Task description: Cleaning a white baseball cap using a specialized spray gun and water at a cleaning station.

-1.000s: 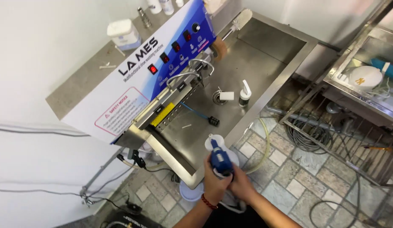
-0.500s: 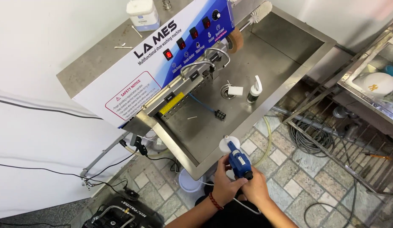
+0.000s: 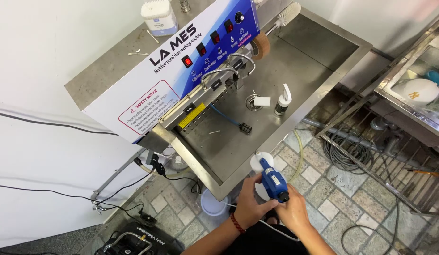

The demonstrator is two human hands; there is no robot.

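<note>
White-and-blue slanted control panel point(image 3: 181, 71) across upper centre, red-bordered rounded notice label point(image 3: 148, 109) at its lower left, white rectangular box with blue label point(image 3: 159, 18) on counter top, upper left-centre

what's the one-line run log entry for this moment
left hand: steadies blue glue gun | right hand: grips its handle | nozzle: at white round object | place: steel sink front edge

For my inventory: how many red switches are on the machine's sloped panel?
3 red switches in a row along the panel; a fourth at looks darker.
</note>
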